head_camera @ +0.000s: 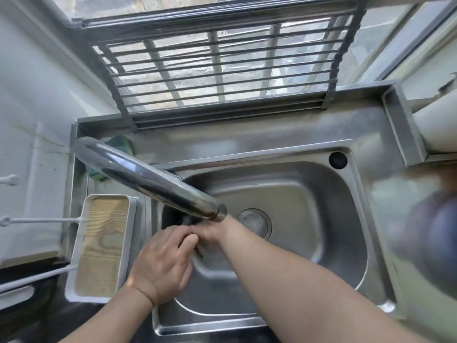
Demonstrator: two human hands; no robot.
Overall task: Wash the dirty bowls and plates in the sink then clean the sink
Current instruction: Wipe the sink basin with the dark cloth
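Daylight from a barred window (217,68) falls on a steel counter (284,129) with a single sink (309,199) set into it. We see no bowls or plates anywhere in the basin, so we judge the dishwashing finished and the sink cleaning either under way or nearly done. The basin looks bare and bright, with no scraps or suds that we can make out, and the round drain strainer (254,222) sits in its floor. What is left, as far as we can tell, is a last rinse of hands or basin.

Our hands meet under the spout of the faucet (148,179), which swings out over the left part of the basin. The left hand (165,263) curls its fingers around the right hand (210,233), whose fingers are hidden, so we cannot tell their state. Something small and dark may lie between them; it is too blurred to name.

A green sponge (121,144) rests behind the faucet, and a white-rimmed tray (76,246) sits left of the sink.
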